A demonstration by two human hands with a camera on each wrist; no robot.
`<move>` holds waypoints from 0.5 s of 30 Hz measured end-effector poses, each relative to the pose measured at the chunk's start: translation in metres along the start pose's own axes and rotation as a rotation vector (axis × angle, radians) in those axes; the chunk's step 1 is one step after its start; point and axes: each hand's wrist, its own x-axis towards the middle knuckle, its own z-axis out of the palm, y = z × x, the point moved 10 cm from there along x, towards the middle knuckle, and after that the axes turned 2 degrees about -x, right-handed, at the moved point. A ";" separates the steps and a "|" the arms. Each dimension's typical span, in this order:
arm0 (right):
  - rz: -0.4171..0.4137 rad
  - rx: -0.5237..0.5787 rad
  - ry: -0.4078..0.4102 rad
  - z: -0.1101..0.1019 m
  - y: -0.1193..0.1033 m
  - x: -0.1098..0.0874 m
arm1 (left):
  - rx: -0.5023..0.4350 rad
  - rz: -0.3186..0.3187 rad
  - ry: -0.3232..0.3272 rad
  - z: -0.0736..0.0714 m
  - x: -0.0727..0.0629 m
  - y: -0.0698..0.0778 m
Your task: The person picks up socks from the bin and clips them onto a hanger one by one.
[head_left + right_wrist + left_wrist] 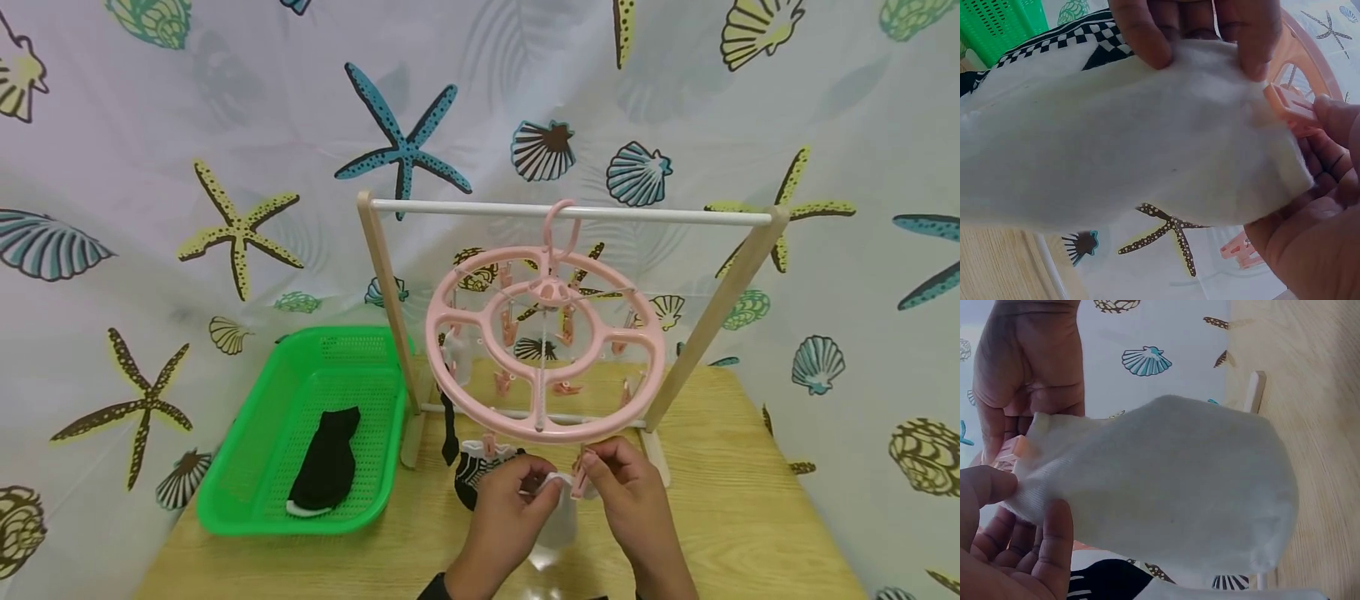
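A white sock (pixel 557 527) hangs below the front of a pink round clip hanger (pixel 543 431). My left hand (pixel 512 510) pinches the sock near its cuff; in the left wrist view the sock (pixel 1179 481) spreads out wide from these fingers. Beside it, my right hand (pixel 628 487) pinches a pink clothespin (pixel 579 482) between thumb and fingers. The right wrist view has this clothespin (pixel 1294 106) at the sock's cuff edge; whether its jaws grip the cloth I cannot tell. Just left of my hands hangs a black-and-white patterned sock (pixel 468 477) from another pink clothespin (pixel 490 445).
The hanger hooks over a white rod (pixel 660 215) on a wooden-legged stand (pixel 390 304). Several more pink clothespins dangle from it, and a pale item (pixel 459 357) hangs at its back left. A green basket (pixel 225 487) on the left holds a black sock (pixel 326 462).
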 end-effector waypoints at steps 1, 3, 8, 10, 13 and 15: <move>0.002 0.003 -0.004 0.000 0.000 0.000 | -0.019 -0.015 -0.004 0.000 0.000 0.000; -0.005 0.011 -0.031 0.003 0.000 0.001 | -0.052 -0.036 -0.003 0.000 -0.001 0.000; -0.010 0.005 -0.079 0.008 0.001 0.001 | -0.077 -0.034 -0.010 0.000 -0.003 -0.001; -0.005 -0.001 -0.075 0.009 0.002 0.001 | -0.065 -0.014 -0.018 -0.001 -0.004 0.000; -0.008 0.003 -0.068 0.009 0.002 0.001 | 0.048 0.100 0.003 -0.005 -0.006 0.010; -0.010 0.005 -0.064 0.009 0.002 0.000 | 0.188 0.232 0.054 -0.010 -0.008 0.025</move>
